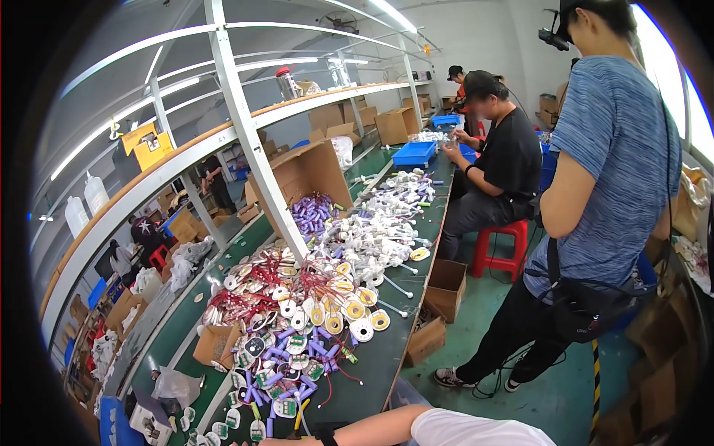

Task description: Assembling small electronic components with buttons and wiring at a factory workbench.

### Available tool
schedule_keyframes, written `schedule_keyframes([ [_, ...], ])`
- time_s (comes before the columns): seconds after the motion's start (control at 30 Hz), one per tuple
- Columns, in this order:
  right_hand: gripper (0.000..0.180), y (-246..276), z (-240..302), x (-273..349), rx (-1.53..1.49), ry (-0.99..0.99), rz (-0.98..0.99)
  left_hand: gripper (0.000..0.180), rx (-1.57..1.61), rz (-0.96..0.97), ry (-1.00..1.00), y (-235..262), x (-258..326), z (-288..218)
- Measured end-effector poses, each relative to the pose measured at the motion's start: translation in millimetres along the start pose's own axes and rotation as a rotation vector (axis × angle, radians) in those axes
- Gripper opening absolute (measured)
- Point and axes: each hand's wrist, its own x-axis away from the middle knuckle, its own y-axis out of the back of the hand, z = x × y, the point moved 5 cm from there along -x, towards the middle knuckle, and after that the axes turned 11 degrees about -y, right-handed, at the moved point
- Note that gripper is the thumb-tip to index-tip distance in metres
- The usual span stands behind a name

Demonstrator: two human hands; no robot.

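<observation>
My right forearm comes in at the lower edge in a white sleeve and reaches left over the green work table [372, 379], with a black band on the wrist. Of my right hand [291, 442] only a sliver shows; its fingers are cut off by the frame. Nearest to it lie green circuit boards on white round parts [285, 408], purple battery cells [306, 381] and a yellow-handled tool [301, 416]. My left hand is out of sight. Beyond is a heap of white and yellow oval parts with red wires [335, 297].
White parts [379, 230] pile up along the table, beside a cardboard box [305, 186] spilling purple cells. A white shelf post [256, 134] rises from the table. To the right, one person stands and another sits on a red stool [500, 249]. Cardboard boxes [445, 290] stand on the floor.
</observation>
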Motion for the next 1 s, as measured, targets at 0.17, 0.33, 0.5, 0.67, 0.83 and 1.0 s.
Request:
schedule_keyframes([
  [0.17, 0.015, -6.2, 2.4, 4.0, -0.001, -0.001, 0.039, 0.041, 0.019, -0.049, 0.003, 7.6, -1.2, 5.6],
  [0.33, 0.015, -2.4, 13.5, 15.2, 0.204, 0.084, -0.017, 0.043, -0.05, 0.025, 0.011, 13.7, -1.9, 18.4],
  [0.5, 0.019, 26.9, 43.4, 50.6, 0.192, -0.021, 0.015, 0.046, 0.134, -0.106, 0.027, 18.2, 1.2, 25.8],
  [0.67, 0.012, 99.7, 55.3, 113.1, -0.065, -0.036, -0.28, 0.045, 0.067, -0.093, 0.118, 7.1, -1.4, 1.8],
  [0.83, 0.012, 191.2, 33.3, 216.1, -0.257, -0.207, -0.855, 0.046, 0.084, -0.042, 0.138, -5.3, 1.3, -10.2],
  [1.0, 0.032, 284.1, -45.7, 321.3, -0.084, -0.517, -1.321, 0.051, 0.09, -0.065, 0.114, 0.0, 0.0, -3.3],
])
